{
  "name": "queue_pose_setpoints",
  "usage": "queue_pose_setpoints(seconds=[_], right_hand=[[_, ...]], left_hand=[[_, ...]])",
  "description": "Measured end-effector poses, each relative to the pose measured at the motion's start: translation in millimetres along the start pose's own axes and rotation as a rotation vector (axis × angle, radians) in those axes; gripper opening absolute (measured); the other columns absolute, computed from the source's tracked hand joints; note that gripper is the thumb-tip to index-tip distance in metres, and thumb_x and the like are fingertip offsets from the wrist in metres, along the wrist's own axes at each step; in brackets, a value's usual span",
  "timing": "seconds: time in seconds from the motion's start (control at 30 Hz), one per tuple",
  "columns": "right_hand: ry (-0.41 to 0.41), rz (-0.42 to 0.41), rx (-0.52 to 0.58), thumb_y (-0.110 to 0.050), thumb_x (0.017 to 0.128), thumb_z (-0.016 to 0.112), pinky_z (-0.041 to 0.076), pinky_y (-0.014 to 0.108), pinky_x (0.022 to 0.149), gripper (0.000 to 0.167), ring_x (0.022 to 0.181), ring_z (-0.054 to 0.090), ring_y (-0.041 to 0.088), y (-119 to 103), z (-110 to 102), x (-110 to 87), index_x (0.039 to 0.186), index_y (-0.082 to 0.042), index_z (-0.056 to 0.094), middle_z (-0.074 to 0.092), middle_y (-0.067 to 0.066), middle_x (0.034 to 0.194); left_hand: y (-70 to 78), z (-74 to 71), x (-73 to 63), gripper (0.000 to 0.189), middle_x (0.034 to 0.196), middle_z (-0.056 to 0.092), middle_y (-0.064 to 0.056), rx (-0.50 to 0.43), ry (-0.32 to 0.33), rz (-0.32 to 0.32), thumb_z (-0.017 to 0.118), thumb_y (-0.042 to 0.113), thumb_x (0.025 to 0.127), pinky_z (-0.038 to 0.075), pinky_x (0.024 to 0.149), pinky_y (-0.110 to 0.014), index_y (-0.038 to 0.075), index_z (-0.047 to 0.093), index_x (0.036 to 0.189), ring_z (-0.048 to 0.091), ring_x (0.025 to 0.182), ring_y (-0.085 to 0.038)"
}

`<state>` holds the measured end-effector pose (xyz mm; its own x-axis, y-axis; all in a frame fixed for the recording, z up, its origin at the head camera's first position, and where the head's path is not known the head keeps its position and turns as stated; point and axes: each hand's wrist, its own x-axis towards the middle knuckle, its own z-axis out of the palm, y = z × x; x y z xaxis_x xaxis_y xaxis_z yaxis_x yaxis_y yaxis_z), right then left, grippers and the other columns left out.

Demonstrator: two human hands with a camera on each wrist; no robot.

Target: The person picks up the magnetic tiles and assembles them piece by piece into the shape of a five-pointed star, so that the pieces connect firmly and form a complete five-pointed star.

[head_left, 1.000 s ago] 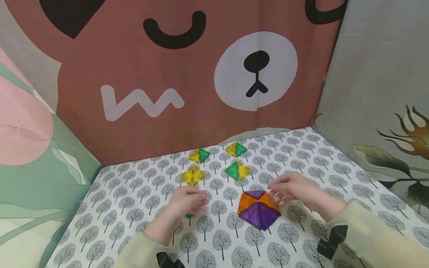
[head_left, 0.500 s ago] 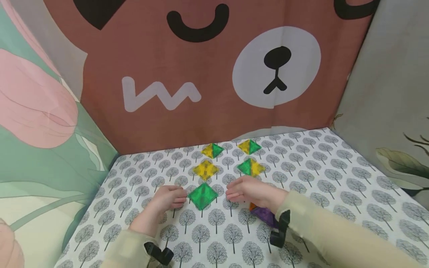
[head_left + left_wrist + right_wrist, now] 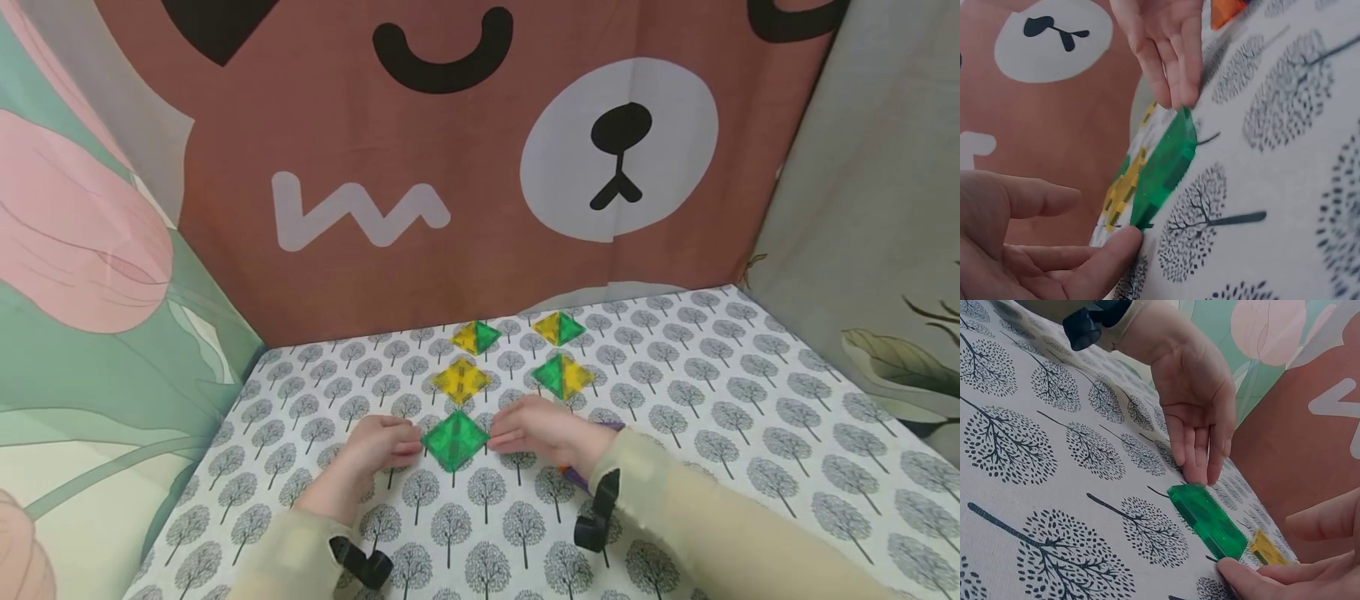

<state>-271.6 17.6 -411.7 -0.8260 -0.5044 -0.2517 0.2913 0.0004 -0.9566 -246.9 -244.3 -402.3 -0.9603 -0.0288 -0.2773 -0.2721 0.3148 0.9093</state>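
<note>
A translucent green diamond-shaped piece (image 3: 455, 440), like joined magnetic tiles with a raised middle, lies on the tree-print cloth between my two hands. At its left corner, my left hand (image 3: 382, 446) touches it with extended fingertips. My right hand (image 3: 542, 429) meets the opposite corner the same way. The left wrist view shows the green piece (image 3: 1166, 165) edge-on, with the thumb at one end and the other hand's fingertips at the far end. Under my right forearm, a purple and orange piece (image 3: 576, 477) is mostly hidden.
Beyond the hands lie a yellow piece (image 3: 461, 381), a green-and-yellow piece (image 3: 562, 377), and two yellow-and-green ones (image 3: 475, 337) (image 3: 558, 328) near the back. A bear-print curtain (image 3: 337, 283) rises behind the cloth (image 3: 750, 467); patterned fabric hangs at both sides.
My right hand has moved left from beside the purple and orange piece to the green piece. My left hand has shifted off the green piece to its left corner. The view has turned slightly.
</note>
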Motion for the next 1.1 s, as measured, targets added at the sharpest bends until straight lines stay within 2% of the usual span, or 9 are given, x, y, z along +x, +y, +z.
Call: queue_pose_setpoints(seconds=[0.13,0.23,0.4,0.53,0.7,0.8,0.97,1.1], right_hand=[[-0.013,0.009,0.015,0.004,0.092,0.056,0.049,0.044,0.098,0.027,0.106,0.062,0.041,3.0,0.7,0.5,0.112,0.021,0.050,0.053,0.031,0.118],[-0.008,0.021,0.022,0.005,0.092,0.055,0.050,0.044,0.097,0.022,0.104,0.063,0.040,5.6,0.8,0.6,0.107,0.022,0.053,0.053,0.030,0.118],[0.023,0.035,0.031,0.008,0.091,0.056,0.050,0.043,0.097,0.038,0.104,0.064,0.039,8.2,2.7,-0.2,0.123,0.026,0.046,0.046,0.034,0.130],[0.032,0.034,0.027,0.008,0.091,0.056,0.050,0.043,0.097,0.041,0.104,0.064,0.038,8.3,3.8,-1.7,0.126,0.025,0.044,0.048,0.034,0.130],[0.022,0.014,-0.003,0.008,0.090,0.056,0.050,0.043,0.097,0.039,0.103,0.064,0.037,10.1,2.8,-3.3,0.125,0.024,0.047,0.051,0.031,0.128],[0.022,0.001,-0.001,0.009,0.091,0.056,0.052,0.042,0.094,0.036,0.097,0.066,0.033,9.8,0.8,-3.7,0.124,0.021,0.050,0.057,0.027,0.118],[0.036,-0.028,0.040,0.005,0.095,0.055,0.056,0.039,0.087,0.031,0.088,0.067,0.027,0.1,-6.1,-11.0,0.124,0.017,0.052,0.062,0.021,0.100],[0.067,-0.042,-0.009,0.000,0.096,0.057,0.058,0.037,0.082,0.034,0.084,0.068,0.025,-11.0,-15.9,-22.4,0.127,0.015,0.051,0.065,0.019,0.097]], left_hand=[[-2.5,3.3,7.2,0.036,0.103,0.068,-0.022,0.016,-0.015,-0.011,0.066,0.005,0.091,0.060,0.072,-0.035,-0.014,0.060,0.121,0.069,0.087,-0.027],[-4.6,5.7,11.0,0.030,0.096,0.068,-0.019,0.044,-0.036,-0.022,0.068,0.006,0.090,0.060,0.069,-0.033,-0.011,0.064,0.115,0.067,0.079,-0.024],[-8.7,9.0,11.8,0.022,0.088,0.066,-0.015,0.085,-0.048,-0.038,0.071,0.007,0.089,0.059,0.065,-0.031,-0.005,0.069,0.107,0.065,0.072,-0.020],[-7.6,12.6,8.8,0.016,0.082,0.068,-0.013,0.094,-0.032,-0.033,0.070,0.003,0.088,0.059,0.061,-0.030,-0.003,0.070,0.103,0.066,0.069,-0.019],[-4.0,15.8,7.8,0.017,0.077,0.069,-0.014,0.046,-0.037,-0.050,0.069,0.000,0.088,0.059,0.061,-0.031,-0.003,0.068,0.105,0.068,0.065,-0.018],[-0.1,16.8,6.9,0.018,0.079,0.069,-0.016,0.001,-0.050,-0.054,0.068,0.000,0.089,0.059,0.061,-0.030,-0.004,0.067,0.106,0.068,0.064,-0.018],[13.5,19.4,0.3,0.020,0.082,0.069,-0.017,-0.057,-0.073,-0.009,0.068,0.001,0.089,0.060,0.065,-0.031,-0.004,0.067,0.108,0.069,0.069,-0.021],[27.5,26.6,-4.6,0.021,0.085,0.069,-0.018,-0.098,-0.117,0.037,0.067,0.001,0.090,0.060,0.067,-0.031,-0.006,0.066,0.110,0.070,0.074,-0.024]])
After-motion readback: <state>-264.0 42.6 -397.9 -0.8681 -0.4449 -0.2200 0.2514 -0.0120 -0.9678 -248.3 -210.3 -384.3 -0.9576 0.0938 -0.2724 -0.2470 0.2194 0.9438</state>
